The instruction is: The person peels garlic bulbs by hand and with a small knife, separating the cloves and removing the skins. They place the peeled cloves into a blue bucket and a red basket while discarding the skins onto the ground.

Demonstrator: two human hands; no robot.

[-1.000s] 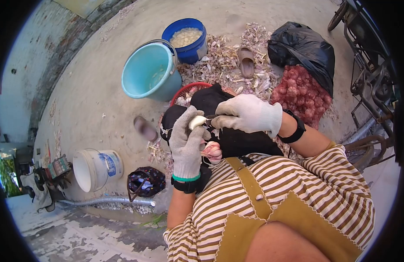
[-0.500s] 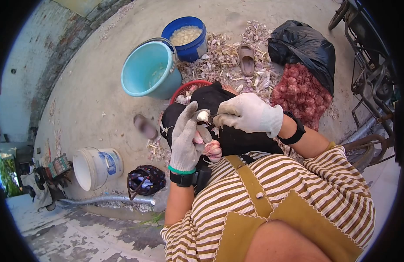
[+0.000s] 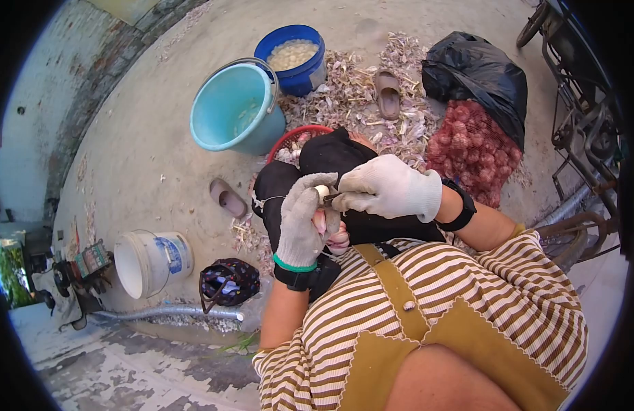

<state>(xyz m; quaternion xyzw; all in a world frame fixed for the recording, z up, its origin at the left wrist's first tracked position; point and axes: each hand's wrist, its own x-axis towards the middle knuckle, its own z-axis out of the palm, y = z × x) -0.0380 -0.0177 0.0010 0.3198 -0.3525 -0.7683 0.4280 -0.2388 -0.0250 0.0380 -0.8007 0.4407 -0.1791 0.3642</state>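
Note:
My left hand, in a white work glove with a green cuff, is closed around a pale garlic clove at its fingertips. Pinkish garlic cloves are tucked in the same palm, and a partly broken garlic bulb shows just below it. My right hand, also gloved, is closed on a small knife; only a bit of its dark blade shows, right at the clove. The knife's handle is hidden in the glove. Both hands meet above my dark-trousered lap.
Beyond my knees sits a red basket of garlic. A light-blue bucket and a blue bucket of peeled cloves stand past it. Garlic skins, slippers, a mesh sack, a black bag and a white bucket lie around.
My right hand has moved slightly closer to my left, bringing the blade against the clove. The left fingers have curled further over the clove, and the garlic in the palm is more covered.

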